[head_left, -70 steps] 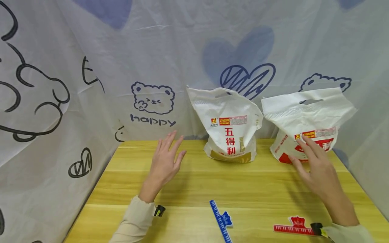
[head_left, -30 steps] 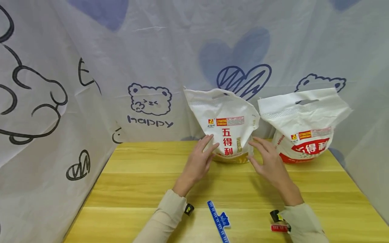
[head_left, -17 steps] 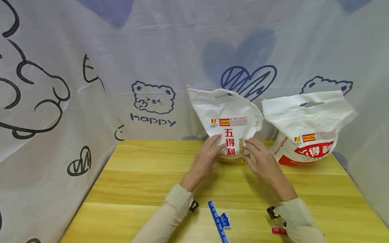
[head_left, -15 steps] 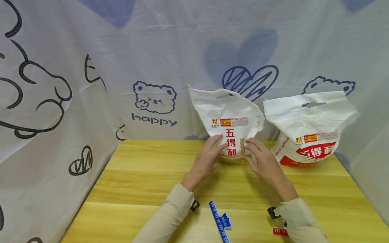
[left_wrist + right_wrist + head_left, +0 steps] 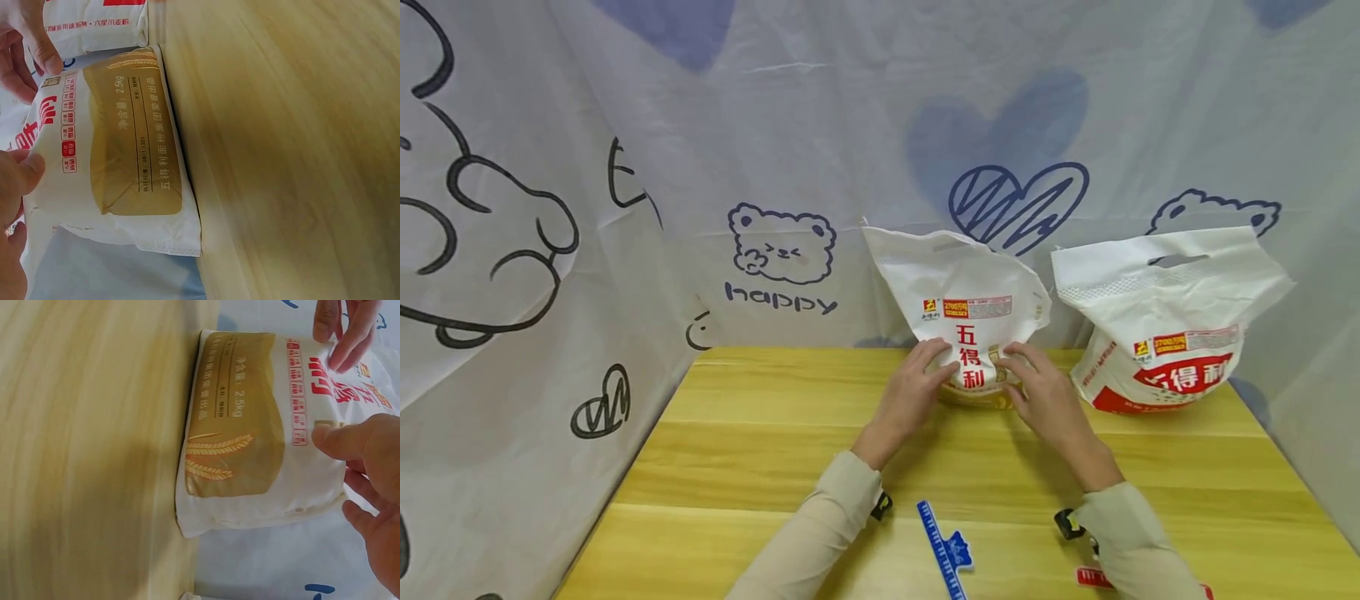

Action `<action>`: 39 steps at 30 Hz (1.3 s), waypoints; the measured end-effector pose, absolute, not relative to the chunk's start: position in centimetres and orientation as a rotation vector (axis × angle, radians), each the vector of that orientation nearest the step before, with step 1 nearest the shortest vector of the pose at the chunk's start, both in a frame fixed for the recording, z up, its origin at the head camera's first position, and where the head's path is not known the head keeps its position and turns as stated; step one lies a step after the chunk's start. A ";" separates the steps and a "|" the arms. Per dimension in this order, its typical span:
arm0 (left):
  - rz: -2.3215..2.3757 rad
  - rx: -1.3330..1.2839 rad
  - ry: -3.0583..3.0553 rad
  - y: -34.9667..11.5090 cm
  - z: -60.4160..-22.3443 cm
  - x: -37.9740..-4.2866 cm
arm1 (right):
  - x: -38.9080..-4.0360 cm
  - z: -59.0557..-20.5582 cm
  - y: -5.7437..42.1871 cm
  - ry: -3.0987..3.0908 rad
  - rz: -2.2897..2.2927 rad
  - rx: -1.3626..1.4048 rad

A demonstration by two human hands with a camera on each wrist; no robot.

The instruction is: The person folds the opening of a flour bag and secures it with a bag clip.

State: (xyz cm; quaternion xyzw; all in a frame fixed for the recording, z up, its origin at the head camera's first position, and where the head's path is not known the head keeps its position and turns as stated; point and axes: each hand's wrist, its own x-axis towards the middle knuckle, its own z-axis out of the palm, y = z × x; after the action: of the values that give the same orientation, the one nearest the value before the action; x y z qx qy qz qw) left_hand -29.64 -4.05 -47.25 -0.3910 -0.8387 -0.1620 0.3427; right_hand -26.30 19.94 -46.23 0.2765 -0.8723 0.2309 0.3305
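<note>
In the head view a white flour bag (image 5: 977, 275) with red characters and a gold base band stands at the back middle of the table, its slack top leaning left. My left hand (image 5: 910, 392) grips its left side and my right hand (image 5: 1048, 396) its right side. In the left wrist view the left thumb (image 5: 28, 169) presses the front of the bag above the gold band (image 5: 137, 137). The right wrist view shows the right thumb (image 5: 334, 440) on the front, with other fingers round the side. The bag's base sits on the table.
A second white flour bag (image 5: 1172, 308) with a red band stands to the right. On the wooden table (image 5: 737, 467) nearer me lie a blue clip (image 5: 943, 546) with a piano-key pattern and a red clip (image 5: 1093, 577), partly under my right sleeve. A printed cloth (image 5: 820, 125) hangs behind.
Both hands have come inward, the right one from the red-banded bag, and taken hold of the middle flour bag by its sides. Its top and print have since dropped slightly.
</note>
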 end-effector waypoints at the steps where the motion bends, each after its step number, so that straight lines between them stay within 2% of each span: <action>1: -0.423 -1.017 -2.173 -4.1 -47.3 -29.6 | -26.3 -46.4 19.9 -2.274 0.609 0.723; 17: -0.376 -1.018 -2.064 -2.9 -48.2 -29.9 | -26.7 -48.0 19.3 -2.153 0.684 0.713; 39: -0.377 -1.020 -2.054 -2.8 -47.9 -30.3 | -27.3 -48.1 18.7 -2.098 0.729 0.670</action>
State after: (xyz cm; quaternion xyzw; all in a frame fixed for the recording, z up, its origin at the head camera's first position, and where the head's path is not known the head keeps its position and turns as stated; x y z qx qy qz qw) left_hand -30.33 -2.75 -47.88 -0.4027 -0.8111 -0.1487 0.3973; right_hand -27.29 18.75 -48.07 0.2649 -0.8291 0.2881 0.3992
